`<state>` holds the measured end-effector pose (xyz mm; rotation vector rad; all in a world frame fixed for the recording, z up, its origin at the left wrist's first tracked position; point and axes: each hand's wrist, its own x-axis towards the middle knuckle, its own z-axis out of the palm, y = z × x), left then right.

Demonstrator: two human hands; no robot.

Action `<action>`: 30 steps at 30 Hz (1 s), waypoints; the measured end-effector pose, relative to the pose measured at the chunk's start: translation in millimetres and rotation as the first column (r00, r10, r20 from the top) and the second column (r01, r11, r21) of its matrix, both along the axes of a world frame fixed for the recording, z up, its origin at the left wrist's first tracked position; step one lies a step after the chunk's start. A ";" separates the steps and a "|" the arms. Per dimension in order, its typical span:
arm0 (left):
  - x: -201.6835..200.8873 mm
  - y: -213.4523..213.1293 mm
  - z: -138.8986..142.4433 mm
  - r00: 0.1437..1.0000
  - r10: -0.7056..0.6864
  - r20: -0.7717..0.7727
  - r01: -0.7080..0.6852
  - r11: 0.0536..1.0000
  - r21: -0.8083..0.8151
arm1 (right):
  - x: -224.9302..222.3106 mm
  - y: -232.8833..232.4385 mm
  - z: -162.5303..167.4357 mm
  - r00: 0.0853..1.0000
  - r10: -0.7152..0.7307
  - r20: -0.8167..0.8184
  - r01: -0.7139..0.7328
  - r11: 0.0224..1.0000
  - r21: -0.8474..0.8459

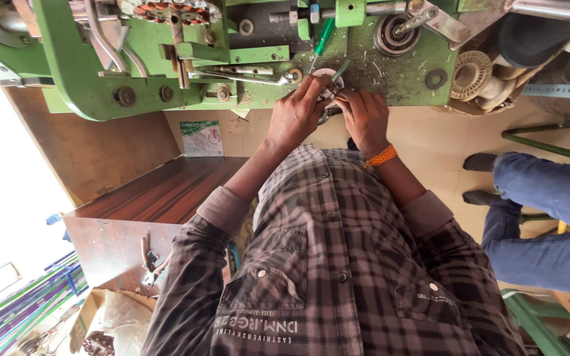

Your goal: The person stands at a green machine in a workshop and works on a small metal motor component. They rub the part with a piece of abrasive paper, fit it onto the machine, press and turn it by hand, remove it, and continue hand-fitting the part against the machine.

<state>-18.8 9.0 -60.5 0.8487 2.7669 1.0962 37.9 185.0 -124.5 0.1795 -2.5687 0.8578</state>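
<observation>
My left hand (296, 115) and my right hand (366, 118) meet at the near edge of a green machine (80, 72). Both pinch a small white round part (326, 74) that sits against the machine's plate. A thin green stick (341, 68) pokes up between the fingertips. My right wrist wears an orange thread band (381, 157). A green-handled screwdriver (324, 36) lies on the plate just beyond my hands. My fingers hide most of the white part.
A dark wooden table (159, 194) stands to my left. Ribbed cream wheels (471, 74) lie in a tray at the right of the machine. Another person's legs in blue jeans (549, 217) and dark shoes (481, 162) are on my right.
</observation>
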 end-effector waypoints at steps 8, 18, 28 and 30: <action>1.3 7.5 5.2 1.000 0.025 0.011 -0.025 1.000 -0.019 | 1.5 2.7 43.8 0.996 -0.082 -0.020 0.078 0.984 -0.159; 8.4 4.4 3.1 0.998 0.069 -0.002 -0.069 0.998 0.008 | 20.7 12.6 30.1 0.975 -0.007 0.223 0.132 0.824 -0.551; 9.3 7.5 2.0 0.996 0.086 0.004 -0.086 0.996 -0.015 | 12.0 0.5 1.3 0.980 -0.012 0.196 0.094 0.906 -0.412; 8.7 6.4 1.5 0.996 0.084 0.006 -0.084 0.996 0.014 | 10.3 -2.7 2.5 0.983 -0.001 0.185 0.070 0.928 -0.365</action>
